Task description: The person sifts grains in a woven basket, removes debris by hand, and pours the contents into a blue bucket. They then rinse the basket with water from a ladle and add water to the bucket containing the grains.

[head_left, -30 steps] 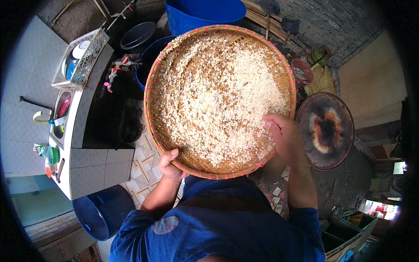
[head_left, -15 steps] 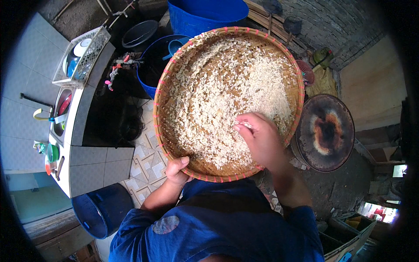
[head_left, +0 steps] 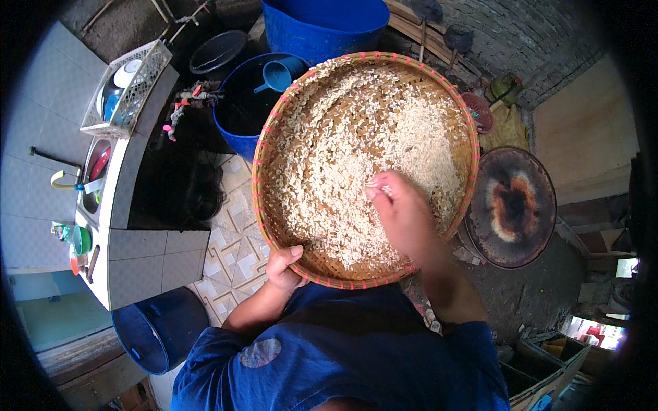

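Note:
A round woven bamboo tray [head_left: 274, 233] with pink binding on its rim holds scattered pale grains [head_left: 329, 178], with a finer, denser patch toward its right side. My left hand [head_left: 282, 268] grips the lower left rim, thumb over the edge. My right hand [head_left: 399, 212] is over the grains at the lower middle right of the tray, fingers pinched together on a few pale grains; its forearm crosses the near right rim.
At left are a tiled counter [head_left: 137, 264] with sink and dish rack [head_left: 123, 89]. Blue tubs [head_left: 322, 24] and a dipper [head_left: 276, 74] stand behind the tray. A rusty round plate [head_left: 510, 205] is at right, a blue barrel [head_left: 157, 329] at lower left.
My right hand has moved inward from the tray's right side to over the middle grains, fingers now pinched. The tray has shifted slightly right and toward me, showing more of the dipper.

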`<state>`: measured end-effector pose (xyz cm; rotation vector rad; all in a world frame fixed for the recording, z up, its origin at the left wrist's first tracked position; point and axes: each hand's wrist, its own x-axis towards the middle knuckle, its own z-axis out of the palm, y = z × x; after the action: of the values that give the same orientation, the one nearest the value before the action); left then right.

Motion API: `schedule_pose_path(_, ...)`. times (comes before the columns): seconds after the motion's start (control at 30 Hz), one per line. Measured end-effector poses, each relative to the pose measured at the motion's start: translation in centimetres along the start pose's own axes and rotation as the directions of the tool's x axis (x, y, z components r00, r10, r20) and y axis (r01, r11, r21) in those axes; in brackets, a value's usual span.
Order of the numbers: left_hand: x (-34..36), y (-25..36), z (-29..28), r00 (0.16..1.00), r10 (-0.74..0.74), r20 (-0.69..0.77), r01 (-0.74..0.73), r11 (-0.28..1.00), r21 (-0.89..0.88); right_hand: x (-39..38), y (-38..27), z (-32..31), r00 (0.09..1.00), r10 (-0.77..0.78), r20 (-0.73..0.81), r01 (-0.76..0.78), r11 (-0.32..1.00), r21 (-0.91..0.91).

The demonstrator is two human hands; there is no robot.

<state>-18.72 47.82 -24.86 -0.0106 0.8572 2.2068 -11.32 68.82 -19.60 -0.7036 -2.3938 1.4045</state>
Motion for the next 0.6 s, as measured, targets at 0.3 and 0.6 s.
schedule_pose_path(0.3, -27.1, -32.0, 13.6, 0.998, -0.046, 0.049, 0.046, 0.999, -0.011, -37.9, 19.3, -30.3, 0.943, 0.333, -0.019, -0.298, 0.866, 0.402)
schedule_pose_path(0.6, -37.6, -57.1, 20.9, 1.0, -0.002, 0.028, 0.0, 0.998, 0.068, -57.4, 36.1, -44.6, 0.933, -0.225, 0.282, 0.273, 0.951, -0.143)
